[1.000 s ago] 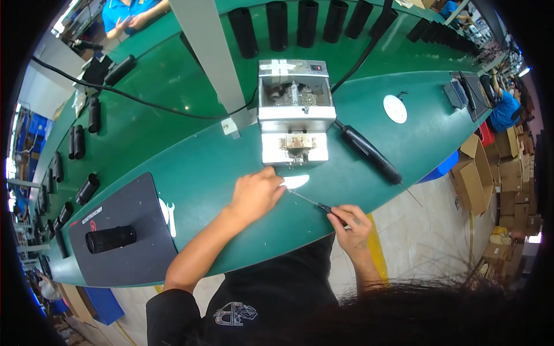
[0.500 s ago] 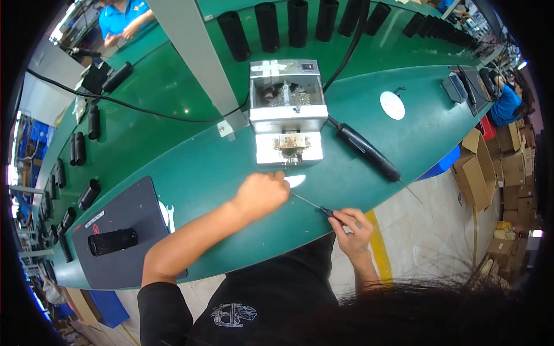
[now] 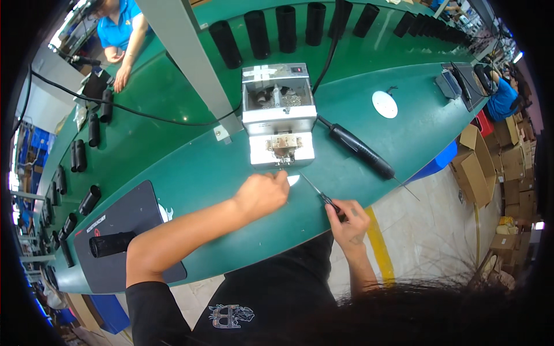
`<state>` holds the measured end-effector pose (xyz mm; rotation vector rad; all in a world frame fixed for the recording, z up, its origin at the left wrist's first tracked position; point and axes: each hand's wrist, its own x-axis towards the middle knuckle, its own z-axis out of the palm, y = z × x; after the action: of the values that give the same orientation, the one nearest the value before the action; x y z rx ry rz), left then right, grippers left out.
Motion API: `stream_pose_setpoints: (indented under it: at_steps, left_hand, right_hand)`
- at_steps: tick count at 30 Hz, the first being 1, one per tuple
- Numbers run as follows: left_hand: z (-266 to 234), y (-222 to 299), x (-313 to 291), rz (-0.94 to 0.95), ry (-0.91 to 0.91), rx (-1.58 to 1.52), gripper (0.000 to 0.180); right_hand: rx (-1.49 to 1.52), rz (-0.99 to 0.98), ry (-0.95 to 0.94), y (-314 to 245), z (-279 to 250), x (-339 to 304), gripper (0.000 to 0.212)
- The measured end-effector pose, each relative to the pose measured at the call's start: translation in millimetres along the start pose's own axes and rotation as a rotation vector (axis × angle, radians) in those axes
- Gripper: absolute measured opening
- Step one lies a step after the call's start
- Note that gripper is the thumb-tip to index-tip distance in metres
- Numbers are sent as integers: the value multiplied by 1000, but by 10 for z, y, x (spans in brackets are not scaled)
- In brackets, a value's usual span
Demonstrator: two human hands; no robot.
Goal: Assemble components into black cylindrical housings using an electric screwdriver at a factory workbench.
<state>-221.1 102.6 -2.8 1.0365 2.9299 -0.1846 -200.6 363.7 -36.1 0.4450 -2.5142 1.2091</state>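
My right hand (image 3: 348, 224) is closed on the dark handle of a thin-shafted screwdriver (image 3: 316, 190). Its shaft slants up and left, with the tip just below the screw feeder (image 3: 280, 115), a silver box with many small screws in its tray. At the feeder's front, my left hand (image 3: 264, 193) is closed, fingertips pinched close to the outlet; what they hold, if anything, is hidden. Beside those fingers a white piece (image 3: 294, 180) shows on the green table (image 3: 231, 254). The screwdriver tip stands apart from my left hand.
A black electric screwdriver (image 3: 360, 151) lies right of the feeder, with a white disc (image 3: 385, 104) beyond. At left, a black cylinder (image 3: 111, 244) rests on a dark mat (image 3: 138, 213). Several black tubes (image 3: 287, 29) stand behind. A co-worker's hand (image 3: 122, 78) rests across the belt.
The screwdriver's tip has swung up and away from my left fingers toward the feeder's front. My left hand stays in nearly the same place. The co-worker's arm has reached down toward the belt.
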Motion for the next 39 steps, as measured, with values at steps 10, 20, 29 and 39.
stream_pose_setpoints:
  at_steps: [10, 20, 29, 39]
  left_hand:
    - [-18, 22, 135, -238, -139, -261, 19]
    - [-206, -94, 188, -398, -291, -531, 32]
    - [-217, -31, -494, -506, 45, -589, 19]
    - [218, -50, -1271, -820, 403, -714, 27]
  right_hand:
    - [-154, -181, 2, 28, 275, 290, 16]
    - [-195, -232, -85, 27, 365, 492, 18]
    - [-181, -286, -154, 31, 373, 545, 15]
    - [-190, -402, -255, 25, 254, 506, 20]
